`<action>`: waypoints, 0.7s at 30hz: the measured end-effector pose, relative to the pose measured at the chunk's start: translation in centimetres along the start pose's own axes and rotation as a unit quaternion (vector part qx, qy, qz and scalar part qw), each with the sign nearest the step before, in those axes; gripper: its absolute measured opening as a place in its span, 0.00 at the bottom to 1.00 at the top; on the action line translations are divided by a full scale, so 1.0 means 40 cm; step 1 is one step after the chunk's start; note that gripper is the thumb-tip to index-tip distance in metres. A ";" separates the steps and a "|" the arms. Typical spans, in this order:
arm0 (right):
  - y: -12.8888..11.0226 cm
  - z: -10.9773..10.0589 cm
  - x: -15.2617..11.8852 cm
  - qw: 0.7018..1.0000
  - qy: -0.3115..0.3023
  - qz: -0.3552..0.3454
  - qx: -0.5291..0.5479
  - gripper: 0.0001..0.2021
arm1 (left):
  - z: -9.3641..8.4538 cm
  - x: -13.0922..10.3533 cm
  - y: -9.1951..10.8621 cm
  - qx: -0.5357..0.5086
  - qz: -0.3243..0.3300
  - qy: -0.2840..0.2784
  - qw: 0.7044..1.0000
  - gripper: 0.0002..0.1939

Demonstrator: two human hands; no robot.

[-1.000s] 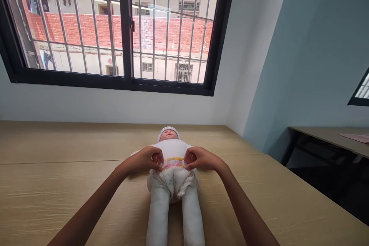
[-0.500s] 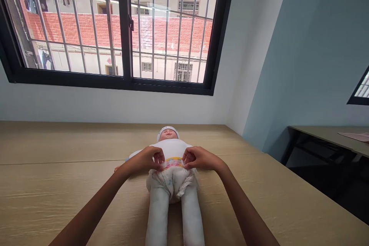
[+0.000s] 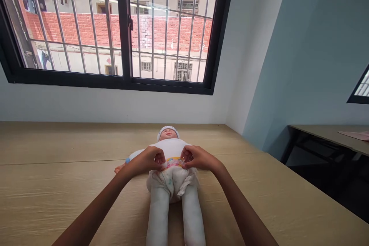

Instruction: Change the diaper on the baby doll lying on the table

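A baby doll (image 3: 173, 145) in a white top, white leggings and a white cap lies on its back, head toward the window. Round its hips is a white diaper (image 3: 174, 184) with a coloured front band. My left hand (image 3: 152, 158) is closed at the left end of the band, thumb and fingers pinched on the diaper's edge. At the right end of the band, my right hand (image 3: 192, 157) pinches the diaper in the same way. The fingertips partly hide the edge they hold.
The doll lies on a wide wooden table (image 3: 72, 196) against the wall. Above it is a barred window (image 3: 127, 83). A second table (image 3: 317, 132) with a pink cloth (image 3: 356, 135) stands at the right.
My right hand has shifted slightly left along the band, and my left hand very slightly right. The doll's arm at the left shows a little more.
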State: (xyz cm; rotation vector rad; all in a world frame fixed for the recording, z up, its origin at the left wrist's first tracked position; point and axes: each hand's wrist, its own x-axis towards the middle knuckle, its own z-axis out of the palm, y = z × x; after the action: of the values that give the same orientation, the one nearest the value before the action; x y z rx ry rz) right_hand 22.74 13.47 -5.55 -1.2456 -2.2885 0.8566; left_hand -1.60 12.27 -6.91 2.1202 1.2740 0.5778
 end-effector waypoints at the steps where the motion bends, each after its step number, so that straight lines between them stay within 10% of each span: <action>1: 0.000 0.000 0.000 1.000 0.000 0.000 0.001 0.11 | 0.002 -0.001 0.002 0.003 -0.002 0.004 1.000 0.08; 21: 0.007 -0.024 -0.008 1.000 0.001 0.012 0.025 0.14 | 0.000 -0.012 0.017 0.030 0.000 -0.013 0.999 0.09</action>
State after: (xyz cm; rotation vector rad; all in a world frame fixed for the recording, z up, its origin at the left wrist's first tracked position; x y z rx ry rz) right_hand 23.66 13.64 -5.04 -1.2545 -2.2419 0.9146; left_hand -1.37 11.58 -6.47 2.1682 1.2925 0.5170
